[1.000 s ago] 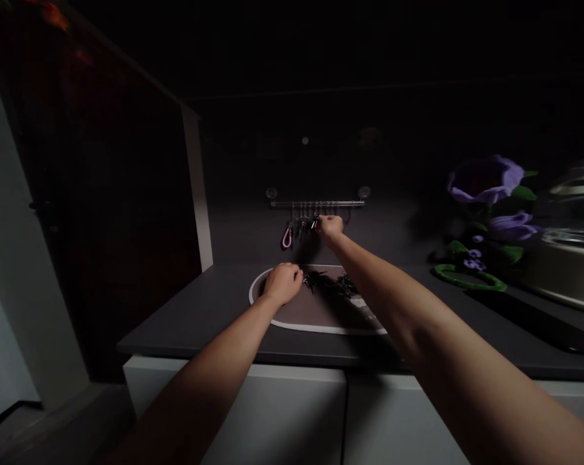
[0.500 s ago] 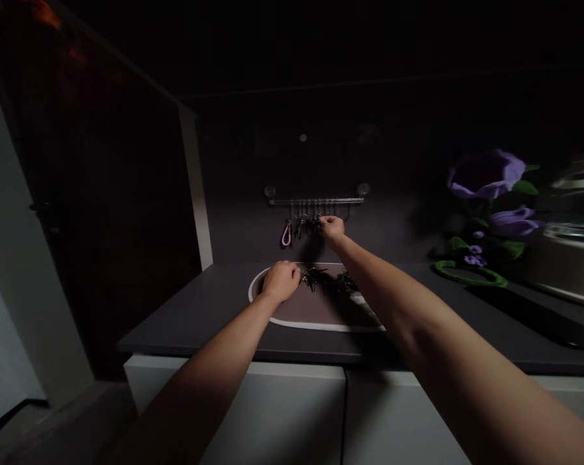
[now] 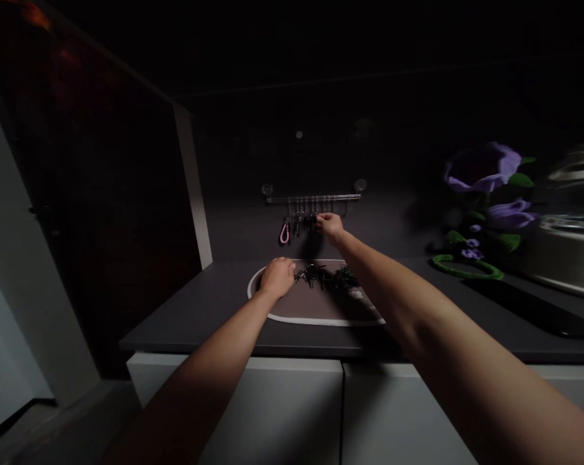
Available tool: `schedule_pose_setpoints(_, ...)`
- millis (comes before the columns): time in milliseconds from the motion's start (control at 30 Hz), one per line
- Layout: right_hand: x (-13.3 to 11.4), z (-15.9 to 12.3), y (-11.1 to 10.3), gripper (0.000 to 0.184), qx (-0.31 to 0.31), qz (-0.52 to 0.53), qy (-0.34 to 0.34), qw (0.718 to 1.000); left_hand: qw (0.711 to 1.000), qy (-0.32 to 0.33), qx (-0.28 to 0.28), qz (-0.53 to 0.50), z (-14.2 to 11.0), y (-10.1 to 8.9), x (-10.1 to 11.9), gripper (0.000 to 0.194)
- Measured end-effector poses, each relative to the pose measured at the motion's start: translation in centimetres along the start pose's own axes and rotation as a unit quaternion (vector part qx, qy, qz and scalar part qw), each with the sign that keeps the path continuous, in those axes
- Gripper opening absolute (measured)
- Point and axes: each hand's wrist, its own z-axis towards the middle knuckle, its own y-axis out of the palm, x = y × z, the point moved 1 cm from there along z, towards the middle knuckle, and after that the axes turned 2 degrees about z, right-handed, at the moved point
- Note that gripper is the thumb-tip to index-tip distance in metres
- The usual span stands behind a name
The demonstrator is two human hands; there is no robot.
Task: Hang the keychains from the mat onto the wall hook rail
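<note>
A clear rail with several hooks (image 3: 313,199) is fixed to the dark wall. Dark keys (image 3: 299,226) and a pink loop strap (image 3: 284,233) hang from it. At the hooks, my right hand (image 3: 329,225) pinches dark keys that its fingers partly hide. Lower down, my left hand (image 3: 278,276) rests on the left of a brown mat (image 3: 311,310) with a white edge. Its fingers curl down beside a heap of loose keys (image 3: 323,276); whatever is under them is hidden.
Purple fabric flowers (image 3: 485,168) with a green ring base (image 3: 466,270) stand on the dark counter (image 3: 195,310) at right. Beside them are a flat black object (image 3: 538,310) and a large pale container with a clear lid (image 3: 567,252). White cabinets (image 3: 292,407) are below.
My view has shifted slightly. Both hands stay in about the same places, the right at the hooks and the left by the keys on the mat.
</note>
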Motion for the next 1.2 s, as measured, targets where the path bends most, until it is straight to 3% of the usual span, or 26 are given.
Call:
schedule_pose_setpoints(167,-1.1,-1.3,-0.2,0.01,-0.011,0.024,0.042,0.999,1.0,-0.013,-0.005,0.005,0.0,-0.1,0.0,0.026)
schedule_pose_setpoints(800,-2.3,-3.7,-1.2,0.028,-0.067,-0.051,0.024,0.996,1.0,0.008,-0.007,0.006,-0.2,-0.5,-0.1,0.028)
schedule_pose_setpoints(967,-2.8,-5.7,-1.1,0.026,-0.06,-0.057,0.051,0.995,1.0,0.014,-0.016,-0.003,-0.2,-0.6,-0.3,0.027)
schedule_pose_setpoints(1200,-1.1,-10.0,-0.8,0.024,-0.112,-0.052,-0.003,0.992,0.999,0.025,-0.025,-0.027,-0.7,-1.0,-0.5,0.021)
